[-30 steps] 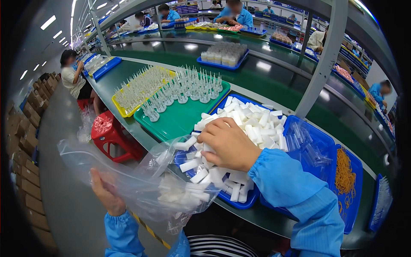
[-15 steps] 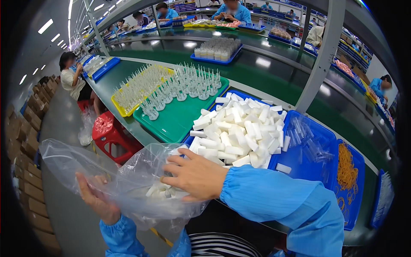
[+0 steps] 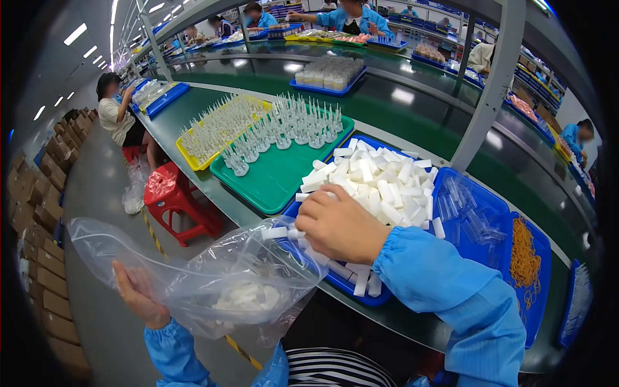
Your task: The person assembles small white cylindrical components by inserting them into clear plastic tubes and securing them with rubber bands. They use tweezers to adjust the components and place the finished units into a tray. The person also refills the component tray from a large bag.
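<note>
A clear plastic bag [image 3: 193,277] is gripped at its left side by my left hand [image 3: 143,298], seen partly through the film. Several white foam pieces [image 3: 248,295] lie inside the bag. Its right edge laps against a blue tray [image 3: 380,298] heaped with more white foam blocks [image 3: 380,177]. Over the near left part of that heap, my right hand [image 3: 342,226] curls its fingers down around some foam pieces by the bag's mouth. One white piece [image 3: 275,233] sticks out to the left of the fingers. My right fingertips are partly hidden.
Behind stand a green tray [image 3: 258,184] and a yellow tray [image 3: 200,164] of upright clear plastic parts. On the right are a blue tray [image 3: 477,193] of clear tubes and one of orange rubber bands [image 3: 525,258]. A metal post [image 3: 487,97] rises behind. A red stool [image 3: 177,200] stands left.
My right hand has moved right, from the bag's mouth to the foam heap, and its fingers have curled. The foam inside the bag shows more plainly. My left hand still holds the bag.
</note>
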A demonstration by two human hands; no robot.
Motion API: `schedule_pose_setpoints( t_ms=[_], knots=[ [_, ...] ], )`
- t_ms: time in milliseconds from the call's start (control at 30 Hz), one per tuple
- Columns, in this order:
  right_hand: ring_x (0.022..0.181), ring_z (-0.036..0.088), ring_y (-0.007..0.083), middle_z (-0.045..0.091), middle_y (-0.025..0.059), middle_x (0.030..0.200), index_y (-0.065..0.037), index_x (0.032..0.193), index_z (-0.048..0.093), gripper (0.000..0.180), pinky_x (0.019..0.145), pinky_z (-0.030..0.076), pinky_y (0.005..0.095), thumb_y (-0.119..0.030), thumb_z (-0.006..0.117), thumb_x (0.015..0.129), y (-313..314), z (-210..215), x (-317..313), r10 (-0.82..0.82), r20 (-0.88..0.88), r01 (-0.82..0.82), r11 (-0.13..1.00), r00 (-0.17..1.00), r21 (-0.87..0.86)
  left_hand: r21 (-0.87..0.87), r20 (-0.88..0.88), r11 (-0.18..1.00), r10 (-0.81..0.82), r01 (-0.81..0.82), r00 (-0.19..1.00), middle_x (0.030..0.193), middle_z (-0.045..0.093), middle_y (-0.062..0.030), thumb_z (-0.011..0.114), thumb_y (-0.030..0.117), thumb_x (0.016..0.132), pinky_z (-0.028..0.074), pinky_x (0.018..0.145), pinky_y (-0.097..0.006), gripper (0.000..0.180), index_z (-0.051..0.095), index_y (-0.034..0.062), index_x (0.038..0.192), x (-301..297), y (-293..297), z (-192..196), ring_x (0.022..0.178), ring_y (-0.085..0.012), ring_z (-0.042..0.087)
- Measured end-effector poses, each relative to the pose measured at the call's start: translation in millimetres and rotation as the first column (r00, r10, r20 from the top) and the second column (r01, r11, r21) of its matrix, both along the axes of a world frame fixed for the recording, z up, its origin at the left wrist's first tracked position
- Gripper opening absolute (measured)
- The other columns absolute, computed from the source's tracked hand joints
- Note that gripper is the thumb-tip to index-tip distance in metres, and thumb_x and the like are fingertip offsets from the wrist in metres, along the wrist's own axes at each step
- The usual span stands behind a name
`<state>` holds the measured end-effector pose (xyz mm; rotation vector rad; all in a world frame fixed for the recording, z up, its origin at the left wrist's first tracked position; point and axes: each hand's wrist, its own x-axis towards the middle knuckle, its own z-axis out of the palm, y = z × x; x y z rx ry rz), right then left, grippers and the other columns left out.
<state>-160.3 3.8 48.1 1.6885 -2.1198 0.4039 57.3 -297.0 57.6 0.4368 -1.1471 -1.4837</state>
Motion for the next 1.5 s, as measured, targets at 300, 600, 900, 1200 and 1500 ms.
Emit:
schedule_pose_setpoints(
  t_ms=[300,600,900,1200,1500],
  knots=[
    [0.115,0.056,0.0260,0.064,0.0083,0.110,-0.009,0.102,0.066,0.022,0.107,0.037,0.0458,-0.019,0.068,0.082,-1,-10,2,-0.171,-0.092,0.179,0.980,0.981,0.085,0.121,0.047,0.992,-0.045,0.039,0.998,0.164,0.019,-0.0129,0.059,0.053,0.095,0.029,0.117,-0.038,0.093,0.013,0.0036,0.159,24,-44,-17,0.147,-0.0275,0.027],
    [0.123,0.052,0.0265,0.063,0.0088,0.122,-0.009,0.120,0.064,0.034,0.108,0.037,0.0457,-0.025,0.068,0.090,-6,0,7,-0.143,0.051,0.144,0.989,0.988,-0.016,0.150,0.072,0.984,0.088,-0.098,0.994,0.165,0.016,-0.0131,0.060,0.053,0.094,0.028,0.119,-0.040,0.094,0.013,0.0037,0.159,20,-37,-7,0.148,-0.0293,0.026],
    [0.121,0.053,0.0294,0.061,0.0099,0.122,-0.008,0.125,0.061,0.043,0.103,0.039,0.0435,-0.015,0.072,0.084,-5,24,8,-0.074,0.171,0.099,0.985,0.983,-0.141,0.158,0.011,0.978,0.134,-0.134,0.991,0.088,0.039,0.0031,0.060,0.047,0.097,0.040,0.064,-0.025,0.040,0.053,0.0120,0.116,34,-54,-1,0.078,-0.0079,0.046],
    [0.122,0.052,0.0314,0.061,0.0125,0.123,-0.005,0.140,0.045,0.070,0.105,0.037,0.0451,-0.017,0.076,0.079,-26,46,30,0.160,0.211,-0.088,0.944,0.964,-0.317,-0.243,0.156,0.970,0.018,0.021,0.988,0.096,0.057,-0.0048,0.054,0.032,0.101,0.050,0.082,-0.037,0.030,0.055,0.0075,0.119,69,-76,28,0.091,-0.0204,0.057],
    [0.072,0.065,0.0214,0.072,0.0113,0.081,-0.002,0.081,0.071,0.023,0.067,0.050,0.0350,-0.024,0.070,0.088,-18,145,23,0.470,0.545,-0.122,0.823,0.694,-0.555,-0.725,0.211,0.687,0.289,-0.049,0.934,0.109,0.059,-0.0104,0.055,0.032,0.100,0.051,0.091,-0.039,0.040,0.053,0.0064,0.130,23,-97,155,0.103,-0.0236,0.058]
  ],
)
